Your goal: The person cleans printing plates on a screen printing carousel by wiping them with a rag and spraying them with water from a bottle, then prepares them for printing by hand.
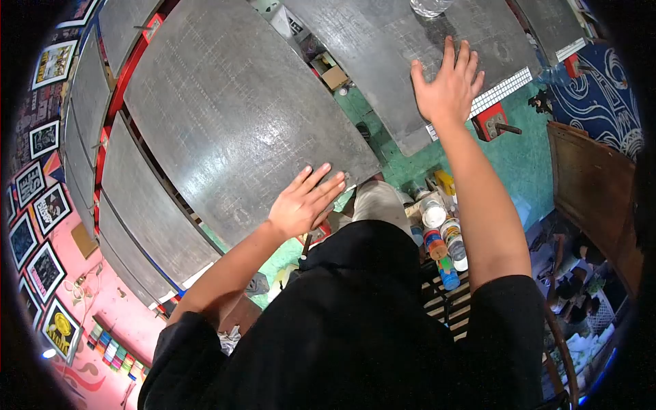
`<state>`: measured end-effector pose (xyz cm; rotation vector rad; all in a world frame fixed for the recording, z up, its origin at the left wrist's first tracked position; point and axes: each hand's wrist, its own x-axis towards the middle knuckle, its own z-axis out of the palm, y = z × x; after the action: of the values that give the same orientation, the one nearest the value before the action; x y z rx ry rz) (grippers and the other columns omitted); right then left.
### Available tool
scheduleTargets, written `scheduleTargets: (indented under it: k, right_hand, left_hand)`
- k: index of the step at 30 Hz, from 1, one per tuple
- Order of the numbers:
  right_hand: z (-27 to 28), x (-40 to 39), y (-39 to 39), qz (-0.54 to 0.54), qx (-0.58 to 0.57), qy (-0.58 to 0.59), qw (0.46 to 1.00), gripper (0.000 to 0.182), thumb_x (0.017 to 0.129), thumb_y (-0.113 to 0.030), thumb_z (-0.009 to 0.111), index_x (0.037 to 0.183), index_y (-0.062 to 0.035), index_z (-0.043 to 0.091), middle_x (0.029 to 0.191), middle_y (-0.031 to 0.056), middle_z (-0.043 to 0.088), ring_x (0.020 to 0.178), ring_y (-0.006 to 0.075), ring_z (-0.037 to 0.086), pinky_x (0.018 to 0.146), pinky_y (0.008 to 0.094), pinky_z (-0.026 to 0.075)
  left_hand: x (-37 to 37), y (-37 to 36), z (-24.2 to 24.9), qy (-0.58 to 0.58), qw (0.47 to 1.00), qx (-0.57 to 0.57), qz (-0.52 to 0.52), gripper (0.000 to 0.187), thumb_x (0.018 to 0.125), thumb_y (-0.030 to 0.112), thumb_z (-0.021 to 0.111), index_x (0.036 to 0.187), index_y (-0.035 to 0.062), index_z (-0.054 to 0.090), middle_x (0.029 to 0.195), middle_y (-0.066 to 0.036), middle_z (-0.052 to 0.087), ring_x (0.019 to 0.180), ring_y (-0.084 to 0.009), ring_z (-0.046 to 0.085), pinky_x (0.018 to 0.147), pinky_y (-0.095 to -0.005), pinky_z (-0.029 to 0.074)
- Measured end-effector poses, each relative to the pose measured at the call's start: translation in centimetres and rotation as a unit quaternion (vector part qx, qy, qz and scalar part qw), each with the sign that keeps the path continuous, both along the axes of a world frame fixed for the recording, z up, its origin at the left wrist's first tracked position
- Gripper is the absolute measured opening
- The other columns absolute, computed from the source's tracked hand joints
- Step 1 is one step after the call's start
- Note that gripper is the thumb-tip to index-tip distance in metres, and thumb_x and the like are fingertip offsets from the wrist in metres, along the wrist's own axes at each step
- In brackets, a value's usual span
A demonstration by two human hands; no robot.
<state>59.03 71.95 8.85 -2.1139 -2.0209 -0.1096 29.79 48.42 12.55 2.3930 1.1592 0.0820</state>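
My left hand (304, 203) lies with its fingers spread at the near edge of a large grey board (232, 116). My right hand (449, 89) rests palm down, fingers apart, on a second grey board (369, 55) to the right. Neither hand holds anything. A white strip with a grid of small squares (502, 92) runs along the second board's near edge, beside my right hand. Beyond that hand stands a clear container (430, 7), cut off by the top of the view. Under the board's edge sits a red bracket with a bolt (488, 123).
More grey boards (147, 205) on red supports fan out to the left. Paint jars (433, 213) and bottles (447, 273) stand low near my legs, by a slatted rack (437, 301). A brown wooden panel (591, 198) is at right. Framed prints (46, 271) hang on the left wall.
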Motion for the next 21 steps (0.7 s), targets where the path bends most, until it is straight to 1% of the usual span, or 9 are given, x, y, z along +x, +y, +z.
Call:
scheduleTargets:
  k: [4,7,8,11,13,15,18,19,21]
  right_hand:
    - [0.1,0.1,-0.3,0.001,0.0,0.001,1.0,0.088,0.093,-0.062,0.057,0.162,-0.0114,0.036,0.169,0.0173,0.03,0.157,0.0392,0.024,0.128,0.0597,0.015]
    - [0.0,0.0,-0.1,0.001,-0.008,0.002,1.0,0.088,0.093,-0.063,0.056,0.163,-0.0119,0.035,0.169,0.0171,0.03,0.157,0.039,0.024,0.128,0.0596,0.015]
    - [0.1,0.0,0.0,-0.001,-0.002,0.005,1.0,0.088,0.093,-0.063,0.056,0.163,-0.012,0.036,0.168,0.0172,0.03,0.157,0.039,0.024,0.128,0.0595,0.014]
    - [-0.2,0.0,-0.5,0.002,-0.001,0.003,1.0,0.088,0.093,-0.063,0.056,0.162,-0.0121,0.036,0.168,0.0173,0.03,0.157,0.039,0.024,0.128,0.0594,0.014]
    - [-0.4,0.3,0.0,0.002,0.005,-0.001,1.0,0.088,0.093,-0.064,0.056,0.162,-0.0121,0.036,0.168,0.0174,0.03,0.157,0.039,0.024,0.128,0.0594,0.014]
    - [-0.6,0.3,-0.1,0.01,0.021,0.007,1.0,0.089,0.093,-0.064,0.056,0.162,-0.0119,0.036,0.168,0.0176,0.031,0.157,0.0388,0.024,0.128,0.0594,0.015]
    - [-0.6,0.3,-0.1,0.008,0.021,0.002,1.0,0.09,0.093,-0.065,0.056,0.162,-0.0119,0.036,0.167,0.0177,0.032,0.157,0.0386,0.024,0.128,0.0594,0.015]
    - [-0.7,0.4,0.0,0.005,0.02,0.001,1.0,0.09,0.093,-0.065,0.056,0.162,-0.0119,0.036,0.167,0.0177,0.032,0.157,0.0386,0.024,0.128,0.0594,0.015]
    - [-0.8,0.3,-0.1,0.009,0.026,0.003,1.0,0.09,0.093,-0.065,0.056,0.162,-0.0118,0.036,0.167,0.0178,0.032,0.157,0.0385,0.025,0.128,0.0595,0.015]
  left_hand:
    - [3.8,7.5,0.0,0.012,0.994,0.081,0.076,0.064,0.091,0.023,0.073,0.151,0.0093,0.055,0.159,-0.009,0.051,0.152,-0.0356,0.04,0.126,-0.0535,0.03]
    - [6.0,6.3,-1.1,-0.013,0.983,0.072,0.167,0.062,0.093,0.02,0.07,0.151,0.0069,0.053,0.16,-0.01,0.05,0.152,-0.0357,0.039,0.126,-0.0527,0.03]
    - [6.5,5.2,-1.7,-0.043,0.983,0.073,0.164,0.06,0.093,0.017,0.069,0.15,0.0051,0.054,0.16,-0.011,0.05,0.152,-0.0353,0.039,0.126,-0.0509,0.032]
    - [5.1,2.2,-1.5,-0.081,0.996,0.047,0.011,0.061,0.091,0.015,0.069,0.15,0.0054,0.054,0.158,-0.01,0.052,0.15,-0.036,0.044,0.125,-0.05,0.034]
    - [1.7,4.8,-1.7,-0.038,0.995,0.092,0.002,0.061,0.09,0.015,0.07,0.149,0.0084,0.057,0.157,-0.009,0.054,0.149,-0.0357,0.045,0.125,-0.0511,0.034]
    - [-0.1,8.7,0.5,0.056,0.985,0.111,0.123,0.06,0.088,0.014,0.071,0.146,0.0116,0.06,0.156,-0.008,0.055,0.149,-0.0348,0.046,0.123,-0.052,0.037]
    - [2.0,8.0,-1.2,0.0,0.965,0.134,0.225,0.06,0.087,0.015,0.072,0.145,0.0132,0.061,0.157,-0.007,0.055,0.149,-0.0342,0.046,0.123,-0.0526,0.037]
    - [2.8,7.0,-1.8,-0.001,0.966,0.132,0.222,0.06,0.087,0.015,0.072,0.145,0.0132,0.061,0.157,-0.007,0.055,0.149,-0.0342,0.046,0.123,-0.0526,0.037]
    - [4.2,3.6,-2.1,-0.067,0.993,0.049,0.081,0.059,0.087,0.015,0.071,0.145,0.0126,0.061,0.157,-0.007,0.055,0.149,-0.0348,0.045,0.123,-0.0536,0.036]
